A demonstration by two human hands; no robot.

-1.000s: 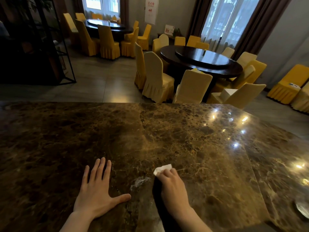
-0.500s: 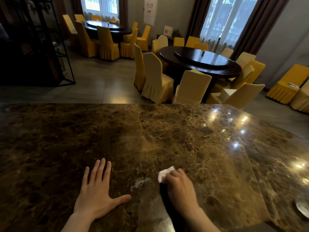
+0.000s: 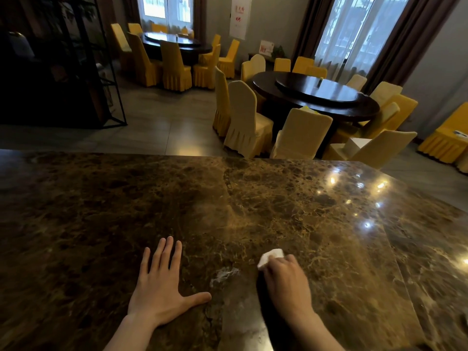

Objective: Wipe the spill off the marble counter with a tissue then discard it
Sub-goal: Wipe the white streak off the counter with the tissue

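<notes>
Brown marble veined in gold fills the lower half of the view, a glossy counter (image 3: 253,203) with ceiling lights reflected near its right end. On it the right hand (image 3: 286,282) has its fingers curled down over a white tissue (image 3: 270,257), pressing it against the stone; the grip is closed on the wad, and only a folded corner shows past the knuckles on the far side. Just left of that hand, between the two hands, lies the spill (image 3: 224,274), a pale, smeared patch on the marble, close to the tissue but not under it. Further left, the left hand (image 3: 162,287) rests flat on the counter, palm down, fingers spread and thumb pointing toward the spill; it holds nothing. Both forearms come in bare from the bottom edge. Beyond the counter's far edge, a tiled floor leads to a dark round dining table (image 3: 316,95) ringed by chairs in yellow and cream covers, with a second such table (image 3: 177,44) by the windows at the back. Dark shelving (image 3: 63,72) stands at far left.
</notes>
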